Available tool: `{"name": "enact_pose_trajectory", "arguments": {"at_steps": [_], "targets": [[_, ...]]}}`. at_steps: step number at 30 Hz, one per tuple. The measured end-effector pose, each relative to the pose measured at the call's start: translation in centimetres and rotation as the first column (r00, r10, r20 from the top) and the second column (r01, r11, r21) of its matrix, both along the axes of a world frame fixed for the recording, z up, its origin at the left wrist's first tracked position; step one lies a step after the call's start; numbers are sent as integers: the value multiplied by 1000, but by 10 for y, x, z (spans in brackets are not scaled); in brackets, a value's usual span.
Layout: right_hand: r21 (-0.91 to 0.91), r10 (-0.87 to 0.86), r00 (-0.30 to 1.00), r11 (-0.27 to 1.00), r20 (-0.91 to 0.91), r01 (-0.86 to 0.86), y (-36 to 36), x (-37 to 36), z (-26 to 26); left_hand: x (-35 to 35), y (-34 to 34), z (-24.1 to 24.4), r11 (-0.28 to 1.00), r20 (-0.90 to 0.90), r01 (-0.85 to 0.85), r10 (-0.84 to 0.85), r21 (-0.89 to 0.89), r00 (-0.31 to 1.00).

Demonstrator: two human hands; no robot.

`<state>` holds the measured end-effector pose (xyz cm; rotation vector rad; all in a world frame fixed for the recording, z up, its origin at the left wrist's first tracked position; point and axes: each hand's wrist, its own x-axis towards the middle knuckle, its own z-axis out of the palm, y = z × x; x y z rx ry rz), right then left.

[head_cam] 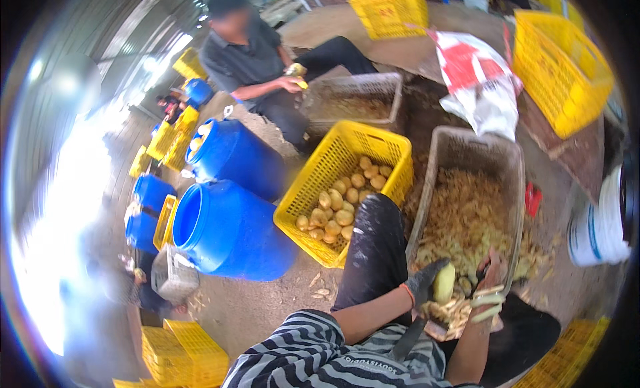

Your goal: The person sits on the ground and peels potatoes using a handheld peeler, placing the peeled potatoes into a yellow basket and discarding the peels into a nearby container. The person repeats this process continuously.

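Observation:
My left hand [425, 283], in a dark glove, holds a peeled, pale yellow fruit or vegetable [444, 284] upright over the near end of a grey plastic crate [432, 188]. To its right, my right hand [492, 269] is bare, with curled fingers around something dark and small that I cannot make out. Pale strips of peel [487, 303] hang round my right wrist. Brown and yellow peelings [465, 208] fill much of the crate, and more lie on my lap. Left of my knee, a yellow crate [310, 188] holds several unpeeled, tan-yellow round pieces [344, 217].
Large blue barrels [245, 233] stand at the left. Across from me a person [250, 63] sits holding a similar piece over another grey crate [395, 95]. A white and red sack [475, 73], a yellow crate [555, 78] and a white bucket [597, 228] are at the right.

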<state>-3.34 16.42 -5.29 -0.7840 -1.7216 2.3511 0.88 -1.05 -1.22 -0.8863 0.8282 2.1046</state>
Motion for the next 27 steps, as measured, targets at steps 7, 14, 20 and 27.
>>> {"name": "enact_pose_trajectory", "arguments": {"at_steps": [7, 14, 20, 27], "targets": [[-39, -24, 997, 999, 73, 27, -7, -4, -4, -2, 4, 0, 970, 48, 126, -119, -206, 992], [-126, 113, 981, 988, 159, -94, -10, -4, -40, -3, 6, -32, 981, 30, 103, -99, -163, 995], [279, 185, 864, 897, 468, -343, -31, 1, -44, -6, 5, -44, 979, -18, 115, -119, -168, 993], [17, 189, 947, 980, 258, -200, -34, 2, -19, -4, 5, -48, 977, -90, 98, -116, -190, 989]]}}
